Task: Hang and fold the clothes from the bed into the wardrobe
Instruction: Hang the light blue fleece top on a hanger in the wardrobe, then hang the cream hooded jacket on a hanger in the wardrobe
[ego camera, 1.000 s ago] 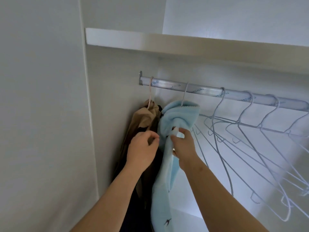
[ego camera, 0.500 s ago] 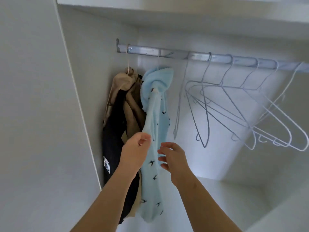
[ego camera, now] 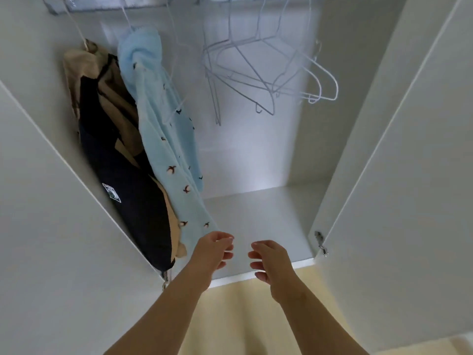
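Two garments are pictured hung at the left end of the rail (ego camera: 102, 6) inside an open wardrobe (ego camera: 256, 216). One is a pale blue top (ego camera: 163, 129) printed with small birds. The other, a tan and black garment (ego camera: 120, 160), is pressed between it and the side wall. Each is carried on its own white hanger. To their right a cluster of empty wire hangers (ego camera: 268, 73) is seen on the same rail, too overlapped and blurred for an exact count.

Two bare hands are held out side by side, apart, before the wardrobe's bottom shelf. The left hand (ego camera: 215, 252) is shown just beside the blue top's hem, its fingers loosely curled and nothing held. The right hand (ego camera: 271, 262) is likewise relaxed and empty.

Two white doors are swung wide, the left door (ego camera: 38, 201) and the right door (ego camera: 409, 175). A cream floor (ego camera: 243, 316) is visible below.
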Demonstrator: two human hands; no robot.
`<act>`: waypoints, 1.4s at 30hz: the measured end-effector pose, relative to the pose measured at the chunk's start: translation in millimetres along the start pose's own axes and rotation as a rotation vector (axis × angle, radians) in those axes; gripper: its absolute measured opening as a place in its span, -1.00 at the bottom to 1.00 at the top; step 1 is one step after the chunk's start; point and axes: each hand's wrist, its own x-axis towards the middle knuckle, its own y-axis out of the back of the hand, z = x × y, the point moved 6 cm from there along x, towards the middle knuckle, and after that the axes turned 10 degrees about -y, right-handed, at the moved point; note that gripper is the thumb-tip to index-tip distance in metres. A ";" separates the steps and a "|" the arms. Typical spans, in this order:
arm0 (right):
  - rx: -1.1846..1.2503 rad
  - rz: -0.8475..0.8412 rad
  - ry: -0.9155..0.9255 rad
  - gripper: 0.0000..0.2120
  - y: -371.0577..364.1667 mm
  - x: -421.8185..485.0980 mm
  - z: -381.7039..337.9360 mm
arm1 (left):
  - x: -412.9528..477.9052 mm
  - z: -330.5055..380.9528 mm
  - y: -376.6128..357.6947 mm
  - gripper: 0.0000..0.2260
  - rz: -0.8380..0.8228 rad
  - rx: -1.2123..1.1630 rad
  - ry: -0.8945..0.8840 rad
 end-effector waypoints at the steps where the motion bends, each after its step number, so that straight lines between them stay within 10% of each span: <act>1: 0.036 0.030 -0.010 -0.93 11.2 -6.0 13.1 | -7.9 -3.6 -8.1 -0.92 -0.037 0.013 -0.004; 26: 0.868 0.726 -0.309 -0.92 144.8 -304.4 444.9 | -372.4 -193.6 -146.1 -0.88 -0.961 0.426 -0.003; 42: 1.343 1.135 -0.245 -0.91 235.8 -593.0 730.8 | -765.2 -311.1 -249.5 -0.85 -1.524 0.623 -0.140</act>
